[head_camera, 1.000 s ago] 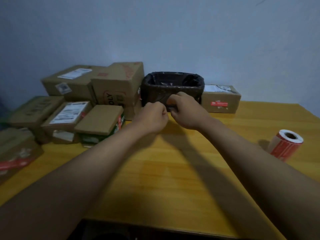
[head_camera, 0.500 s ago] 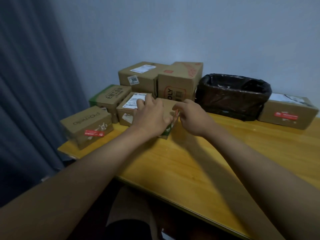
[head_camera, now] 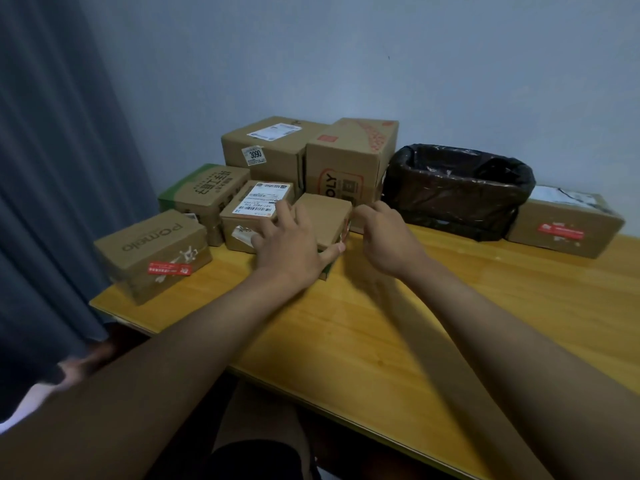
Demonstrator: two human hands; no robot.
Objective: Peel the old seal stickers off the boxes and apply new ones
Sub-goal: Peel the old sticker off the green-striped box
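A small plain brown box point(head_camera: 323, 218) with a green lower edge sits on the wooden table point(head_camera: 398, 323) in front of a stack of cartons. My left hand point(head_camera: 291, 245) lies spread over its near left part, thumb along the front edge. My right hand point(head_camera: 384, 237) is at the box's right side, fingers curled at a red and white sticker point(head_camera: 346, 230) on that side; whether they pinch it is unclear. A box marked Pomelo point(head_camera: 152, 252) at the left carries a red seal sticker, as does a box point(head_camera: 564, 226) at the right.
A bin lined with a black bag point(head_camera: 457, 188) stands between the cartons and the right box. Taller cartons point(head_camera: 349, 157) and a labelled box point(head_camera: 254, 211) crowd the back left. A dark curtain point(head_camera: 52, 168) hangs left of the table's corner.
The view swung left from the bin to the cartons. Both hands moved from in front of the bin to the small brown box; the left hand has spread over it.
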